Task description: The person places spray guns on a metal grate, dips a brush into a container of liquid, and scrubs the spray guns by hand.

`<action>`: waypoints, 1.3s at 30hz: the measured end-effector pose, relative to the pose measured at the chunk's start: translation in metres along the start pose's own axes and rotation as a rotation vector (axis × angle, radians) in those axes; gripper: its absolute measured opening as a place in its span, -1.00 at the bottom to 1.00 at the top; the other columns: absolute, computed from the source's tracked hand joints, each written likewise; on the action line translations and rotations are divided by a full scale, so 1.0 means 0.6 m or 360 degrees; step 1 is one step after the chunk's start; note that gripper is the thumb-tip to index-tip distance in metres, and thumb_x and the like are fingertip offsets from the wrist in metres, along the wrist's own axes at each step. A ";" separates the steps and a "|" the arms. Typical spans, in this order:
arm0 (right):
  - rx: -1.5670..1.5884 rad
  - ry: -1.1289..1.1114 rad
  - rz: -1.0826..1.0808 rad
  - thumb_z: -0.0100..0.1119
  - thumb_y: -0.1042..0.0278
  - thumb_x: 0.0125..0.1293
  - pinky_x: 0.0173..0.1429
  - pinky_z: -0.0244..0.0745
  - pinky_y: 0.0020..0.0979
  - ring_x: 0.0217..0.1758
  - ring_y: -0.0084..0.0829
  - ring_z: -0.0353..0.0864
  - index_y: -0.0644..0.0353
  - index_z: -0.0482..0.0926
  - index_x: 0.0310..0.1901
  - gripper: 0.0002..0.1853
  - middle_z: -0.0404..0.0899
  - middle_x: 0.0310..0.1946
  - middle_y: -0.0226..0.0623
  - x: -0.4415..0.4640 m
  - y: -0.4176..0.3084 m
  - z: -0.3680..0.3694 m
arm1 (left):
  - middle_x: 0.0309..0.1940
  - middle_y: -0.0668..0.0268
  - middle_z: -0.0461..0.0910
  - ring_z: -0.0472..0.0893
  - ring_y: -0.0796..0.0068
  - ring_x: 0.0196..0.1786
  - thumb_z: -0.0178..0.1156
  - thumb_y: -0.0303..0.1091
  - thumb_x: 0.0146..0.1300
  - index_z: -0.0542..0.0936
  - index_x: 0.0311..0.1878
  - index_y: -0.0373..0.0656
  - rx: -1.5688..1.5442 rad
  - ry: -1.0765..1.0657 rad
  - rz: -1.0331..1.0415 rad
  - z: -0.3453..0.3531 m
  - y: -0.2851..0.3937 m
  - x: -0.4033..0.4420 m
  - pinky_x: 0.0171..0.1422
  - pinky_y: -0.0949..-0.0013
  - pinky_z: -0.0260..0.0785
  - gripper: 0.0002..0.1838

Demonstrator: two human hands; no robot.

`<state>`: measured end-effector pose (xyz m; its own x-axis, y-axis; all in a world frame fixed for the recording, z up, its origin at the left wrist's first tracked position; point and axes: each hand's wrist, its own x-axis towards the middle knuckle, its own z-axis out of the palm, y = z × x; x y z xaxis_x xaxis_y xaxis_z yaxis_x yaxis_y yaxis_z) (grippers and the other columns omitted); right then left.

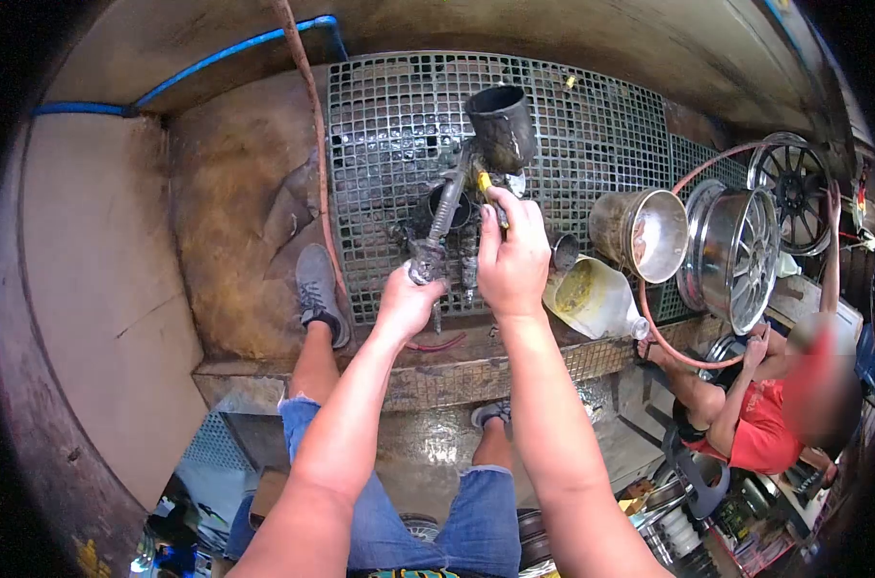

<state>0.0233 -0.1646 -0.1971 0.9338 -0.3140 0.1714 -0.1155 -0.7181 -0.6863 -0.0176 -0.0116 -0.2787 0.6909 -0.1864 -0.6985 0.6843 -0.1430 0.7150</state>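
My left hand point(409, 303) is closed around the lower end of a grimy, ribbed metal part point(445, 207), which slants up and away over the grating. My right hand point(513, 255) grips a slim yellow-and-black tool point(486, 183); its tip lies close beside the metal part, and I cannot tell whether they touch. Just beyond both stands a dark, open-topped pot point(502, 130) with a wet, smeared side. Under the metal part is a dark round opening point(449, 207), partly covered. A cut plastic jug point(592, 297) with yellowish residue lies right of my right hand.
Green grating point(380, 125) covers the work area. A metal bucket point(640, 236), a chrome wheel rim point(736, 255) and a black rim point(789, 188) are on the right. Hoses point(312, 116) cross the floor. A person in red point(760, 424) sits at right, one hand near the chrome rim.
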 end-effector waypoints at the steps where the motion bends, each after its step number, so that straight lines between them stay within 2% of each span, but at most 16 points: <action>1: -0.0118 -0.0038 0.0007 0.21 0.46 0.39 -0.15 0.56 -0.16 -0.22 -0.01 0.62 0.20 0.58 0.05 -0.78 0.59 -0.22 -0.10 0.001 0.004 0.005 | -0.51 0.47 0.57 0.50 0.57 -0.42 0.31 -0.43 0.17 0.54 -0.32 -0.19 0.0085 0.0033 0.0014 -0.003 -0.006 0.003 -0.23 0.32 0.39 -0.88; 5: -0.0098 -0.0168 0.0020 0.19 0.41 0.42 -0.14 0.56 -0.14 -0.21 0.00 0.63 0.18 0.57 0.05 -0.78 0.59 -0.22 -0.10 -0.040 0.016 0.002 | -0.53 0.36 0.57 0.52 0.53 -0.43 0.32 -0.37 0.16 0.55 -0.35 -0.20 0.0227 0.0144 0.0023 -0.013 -0.012 0.009 -0.24 0.27 0.40 -0.85; 9: -0.0049 -0.0142 0.0074 0.21 0.44 0.40 -0.16 0.54 -0.17 -0.22 -0.03 0.63 0.18 0.60 0.06 -0.77 0.59 -0.24 -0.09 -0.046 0.025 -0.008 | -0.53 0.30 0.58 0.53 0.47 -0.45 0.32 -0.34 0.16 0.55 -0.34 -0.21 0.0335 0.0199 0.0039 -0.026 0.002 0.010 -0.24 0.26 0.41 -0.83; 11: 0.0091 -0.0064 0.0084 0.22 0.48 0.40 -0.16 0.53 -0.24 -0.26 -0.09 0.63 0.21 0.61 0.05 -0.78 0.60 -0.24 -0.11 -0.021 0.022 -0.008 | -0.50 0.22 0.62 0.61 0.34 -0.41 0.32 -0.34 0.15 0.56 -0.30 -0.21 0.0380 0.0207 0.0070 -0.030 0.001 0.013 -0.19 0.24 0.43 -0.82; 12: 0.0165 -0.0031 0.0094 0.21 0.50 0.40 -0.16 0.53 -0.26 -0.28 -0.11 0.62 0.21 0.62 0.05 -0.78 0.60 -0.24 -0.11 -0.009 0.020 -0.010 | -0.50 0.22 0.62 0.61 0.34 -0.41 0.32 -0.34 0.15 0.56 -0.30 -0.21 0.0381 0.0207 0.0073 -0.030 0.002 0.013 -0.19 0.24 0.43 -0.82; 14: 0.0251 -0.0049 0.0235 0.21 0.52 0.40 -0.13 0.53 -0.32 -0.25 -0.18 0.64 0.23 0.62 0.06 -0.77 0.62 -0.21 -0.12 -0.005 0.027 -0.020 | -0.44 0.16 0.66 0.67 0.21 -0.33 0.33 -0.33 0.15 0.57 -0.25 -0.21 0.0387 0.0310 0.0174 -0.027 0.004 0.009 -0.13 0.20 0.46 -0.81; 15: 0.0325 0.0001 0.0277 0.20 0.53 0.40 -0.11 0.54 -0.34 -0.24 -0.23 0.65 0.26 0.61 0.07 -0.77 0.63 -0.19 -0.13 -0.005 0.026 -0.030 | -0.40 0.13 0.69 0.70 0.14 -0.27 0.33 -0.33 0.16 0.58 -0.22 -0.21 0.0482 0.0305 0.0034 -0.029 0.016 0.006 -0.10 0.18 0.48 -0.79; 17: 0.0502 0.0067 0.0443 0.18 0.52 0.44 -0.04 0.55 -0.39 -0.16 -0.39 0.66 0.33 0.60 0.08 -0.77 0.67 -0.12 -0.19 -0.017 0.033 -0.052 | -0.39 0.13 0.69 0.69 0.14 -0.28 0.34 -0.33 0.16 0.58 -0.21 -0.21 0.0525 0.0316 0.0037 -0.031 0.024 0.004 -0.10 0.17 0.47 -0.79; 18: 0.0592 0.0136 0.0514 0.16 0.49 0.48 -0.10 0.53 -0.48 -0.19 -0.52 0.61 0.32 0.59 0.13 -0.75 0.65 -0.13 -0.26 -0.024 0.032 -0.066 | -0.39 0.13 0.69 0.69 0.14 -0.29 0.34 -0.32 0.17 0.58 -0.21 -0.20 0.0567 0.0340 0.0040 -0.032 0.025 0.003 -0.10 0.17 0.47 -0.79; 22: 0.0893 0.0367 0.0735 0.12 0.40 0.55 -0.29 0.37 -0.69 -0.36 -0.74 0.50 0.20 0.56 0.20 -0.73 0.61 -0.25 -0.43 -0.020 0.032 -0.125 | -0.38 0.09 0.68 0.69 0.00 -0.24 0.33 -0.32 0.18 0.57 -0.20 -0.16 0.0645 0.0380 0.0122 -0.032 0.004 0.010 -0.14 0.11 0.47 -0.81; 25: 0.0949 0.0520 0.0756 0.12 0.28 0.56 -0.35 0.37 -0.70 -0.40 -0.72 0.50 0.21 0.54 0.20 -0.70 0.60 -0.30 -0.42 -0.010 0.064 -0.153 | -0.38 0.08 0.67 0.69 -0.05 -0.22 0.32 -0.33 0.18 0.57 -0.20 -0.14 0.0702 0.0414 0.0140 -0.033 -0.008 0.014 -0.16 0.08 0.46 -0.82; 30: 0.1060 0.0665 0.0804 0.08 0.25 0.58 -0.39 0.41 -0.66 -0.43 -0.67 0.52 0.25 0.52 0.20 -0.69 0.58 -0.32 -0.38 0.006 0.085 -0.190 | -0.39 0.10 0.67 0.69 -0.05 -0.22 0.30 -0.34 0.21 0.57 -0.19 -0.10 0.0828 0.0552 0.0253 -0.040 0.007 0.001 -0.16 0.06 0.46 -0.84; 32: 0.0954 0.0750 0.0832 0.09 0.26 0.58 -0.40 0.41 -0.64 -0.44 -0.66 0.53 0.22 0.53 0.20 -0.70 0.60 -0.31 -0.36 -0.009 0.087 -0.213 | -0.40 0.17 0.69 0.70 0.24 -0.31 0.34 -0.37 0.20 0.61 -0.11 -0.10 0.0868 0.0581 0.0268 -0.045 -0.001 0.001 -0.18 0.23 0.47 -0.80; 37: 0.0452 0.0691 0.0863 0.08 0.33 0.57 -0.35 0.39 -0.65 -0.40 -0.72 0.48 0.24 0.55 0.18 -0.73 0.57 -0.29 -0.42 -0.101 0.100 -0.251 | -0.42 0.19 0.69 0.70 0.21 -0.33 0.37 -0.34 0.22 0.60 -0.11 -0.09 0.1013 0.0682 0.0332 -0.052 -0.014 -0.004 -0.19 0.24 0.47 -0.79; 39: 0.0444 0.0668 0.0906 0.08 0.35 0.57 -0.32 0.40 -0.64 -0.38 -0.72 0.47 0.25 0.56 0.17 -0.74 0.58 -0.28 -0.42 -0.138 0.105 -0.243 | -0.41 0.17 0.69 0.71 0.18 -0.31 0.38 -0.33 0.21 0.60 -0.11 -0.09 0.1016 0.0699 0.0310 -0.051 -0.018 -0.007 -0.18 0.22 0.47 -0.78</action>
<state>-0.1106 -0.2747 -0.1514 0.5419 -0.8392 -0.0464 -0.3989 -0.2082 -0.8931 -0.0206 0.0206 -0.2843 0.9039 0.1159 -0.4118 0.3681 -0.7011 0.6107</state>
